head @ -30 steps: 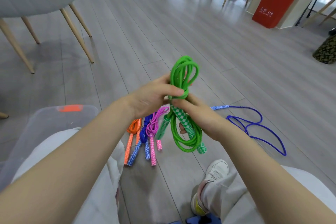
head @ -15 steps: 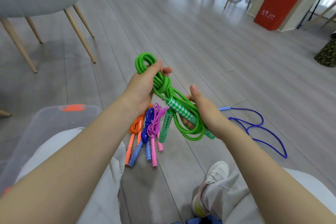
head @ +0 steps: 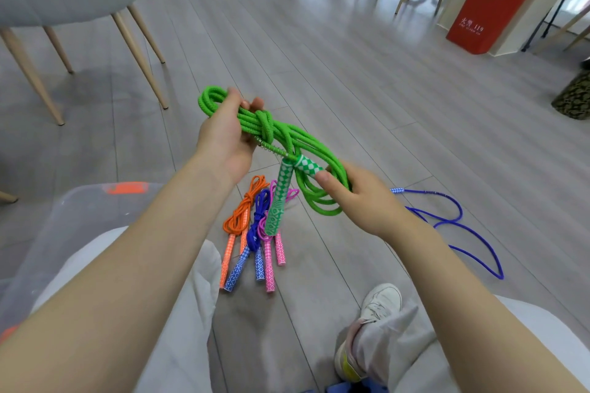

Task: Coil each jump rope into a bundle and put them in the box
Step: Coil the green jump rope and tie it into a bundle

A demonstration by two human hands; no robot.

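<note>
A green jump rope (head: pixel 287 134), coiled and knotted near its middle, stretches between my hands above the floor. My left hand (head: pixel 223 137) grips the upper loops of the coil. My right hand (head: pixel 360 198) holds the lower loops with the thumb on one checkered green handle; the other green handle (head: pixel 277 201) hangs down. On the floor below lie three bundled ropes: orange (head: pixel 239 217), blue (head: pixel 255 233) and pink (head: pixel 271 249). A loose purple rope (head: pixel 459 226) sprawls on the floor to the right. The clear plastic box (head: pixel 79 210) sits at my left, partly behind my left leg.
A grey chair with wooden legs (head: pixel 140 51) stands at the upper left. A red cabinet (head: pixel 488 0) stands against the wall at the upper right, with more chair legs beside it. My white shoe (head: pixel 380 303) rests on the floor below the ropes.
My hands have drawn apart: the left carried the coil's top up and leftward, the right moved right and down. The green bundle went from upright to stretched out slantwise.
</note>
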